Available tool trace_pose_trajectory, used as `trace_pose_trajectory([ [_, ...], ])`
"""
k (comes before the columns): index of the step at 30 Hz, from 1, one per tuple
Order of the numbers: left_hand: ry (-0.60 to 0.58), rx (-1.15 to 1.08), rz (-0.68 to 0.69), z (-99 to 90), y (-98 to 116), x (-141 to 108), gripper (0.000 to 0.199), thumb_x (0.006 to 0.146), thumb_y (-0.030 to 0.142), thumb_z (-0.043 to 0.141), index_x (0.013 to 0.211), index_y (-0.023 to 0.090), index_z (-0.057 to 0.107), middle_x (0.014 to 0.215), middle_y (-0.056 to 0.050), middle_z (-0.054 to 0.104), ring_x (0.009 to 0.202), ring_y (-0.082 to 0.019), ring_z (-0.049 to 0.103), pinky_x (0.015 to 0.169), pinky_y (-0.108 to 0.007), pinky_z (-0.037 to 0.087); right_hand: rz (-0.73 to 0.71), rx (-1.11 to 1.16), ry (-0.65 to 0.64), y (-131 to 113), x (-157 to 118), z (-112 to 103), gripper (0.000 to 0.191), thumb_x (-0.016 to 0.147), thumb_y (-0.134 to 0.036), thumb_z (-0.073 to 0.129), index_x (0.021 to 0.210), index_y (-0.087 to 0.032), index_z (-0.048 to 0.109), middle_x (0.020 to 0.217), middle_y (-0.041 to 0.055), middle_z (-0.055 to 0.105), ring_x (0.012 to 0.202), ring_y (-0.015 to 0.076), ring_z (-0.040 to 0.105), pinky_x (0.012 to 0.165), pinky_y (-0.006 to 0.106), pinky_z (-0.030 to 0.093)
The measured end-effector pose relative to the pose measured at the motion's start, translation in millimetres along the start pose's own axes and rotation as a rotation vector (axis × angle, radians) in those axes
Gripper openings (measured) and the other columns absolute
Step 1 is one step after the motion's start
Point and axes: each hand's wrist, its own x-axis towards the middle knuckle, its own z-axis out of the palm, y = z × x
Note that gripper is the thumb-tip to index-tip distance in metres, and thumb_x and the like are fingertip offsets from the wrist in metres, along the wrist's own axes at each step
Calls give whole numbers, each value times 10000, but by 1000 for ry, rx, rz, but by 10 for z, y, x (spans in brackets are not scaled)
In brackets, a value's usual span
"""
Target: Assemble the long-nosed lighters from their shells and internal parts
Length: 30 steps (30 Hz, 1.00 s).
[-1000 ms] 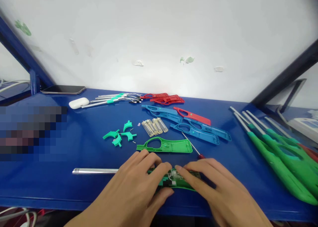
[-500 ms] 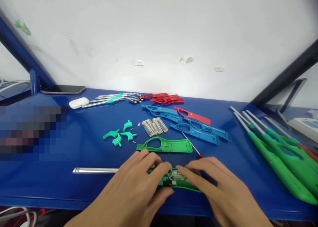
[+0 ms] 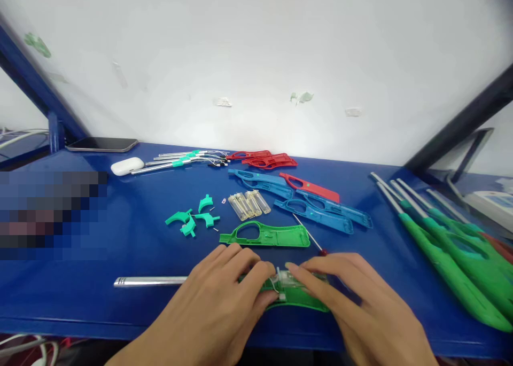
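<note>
Near the table's front edge lies an opened green utility lighter [image 3: 300, 300], its inner parts facing up and its metal tube [image 3: 150, 281] pointing left. My left hand [image 3: 218, 296] is closed over the tube end of the shell, thumb and index finger pressing on the inside; it hides much of the mechanism. My right hand [image 3: 356, 288] has its fingertips on the clear fuel tank [image 3: 285, 277] in the shell. A thin white wire runs beside my left thumb. Just beyond my hands rests a loose green shell half [image 3: 286, 235].
Clear fuel tanks [image 3: 249, 204], teal triggers [image 3: 187, 227], blue shells [image 3: 316, 216], red shells [image 3: 272, 160] and a screwdriver [image 3: 323, 252] lie beyond my hands. Assembled green lighters [image 3: 452, 264] are at right. An earbud case [image 3: 127, 166] and phone [image 3: 102, 144] sit back left.
The lighter has shifted slightly, its tube tip a little lower and left. My left thumb has moved up onto the inner parts, covering the black piece seen before. My right fingers stay at the tank.
</note>
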Motion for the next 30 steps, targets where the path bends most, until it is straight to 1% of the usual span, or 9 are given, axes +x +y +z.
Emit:
trace_pose_trajectory([
  [5,52,30,47,21,-51,17,399,1165,260,308,1085,215,697,985,-51,739,899,-280,723,847,-541,646,11,25,4,-13,0,13,538,891,34,477,1249,-276,732,1068,15,767,926,122,731,844,177,602],
  [8,52,42,52,-8,-62,24,427,1169,269,291,1081,214,705,975,-49,746,882,-278,729,829,-534,653,-17,22,-4,-17,17,7,534,887,23,466,1250,-261,735,1052,24,766,923,132,727,825,188,606],
  [13,49,59,76,-30,-51,15,440,1170,275,280,1073,211,704,976,-52,754,877,-291,737,786,-535,660,1,11,6,-24,18,-2,493,927,-1,473,1248,-259,744,1051,28,763,933,133,723,829,190,602],
  [17,84,66,59,-6,-36,16,357,1164,303,350,1058,205,676,957,-52,746,858,-283,728,810,-533,653,-5,5,-2,3,3,-7,491,942,8,472,1245,-269,741,1053,15,770,930,121,728,840,175,597],
  [19,103,54,58,2,-23,17,302,1157,316,392,1110,205,669,990,-52,753,874,-284,729,828,-530,648,-16,-4,-18,32,-5,-10,485,945,-3,476,1250,-273,739,1049,10,773,926,120,735,848,176,598],
  [23,126,48,65,2,1,3,273,1147,335,430,1264,218,648,1065,-47,770,932,-301,738,855,-540,641,-42,10,-84,84,-23,-20,418,963,-96,492,1280,-247,720,1057,36,771,926,149,746,838,212,623],
  [27,126,45,47,6,-3,-13,213,1120,317,508,1265,236,642,1049,-35,761,910,-297,727,838,-538,640,-34,10,-115,85,-44,-26,402,999,-106,480,1289,-263,710,1060,39,767,934,157,750,835,231,631],
  [30,114,39,48,6,-13,-17,191,1111,305,527,1250,243,642,1042,-32,754,913,-297,722,834,-539,638,-50,0,-107,64,-50,-30,367,1005,-153,512,1291,-261,715,1033,44,768,889,162,758,785,237,641],
])
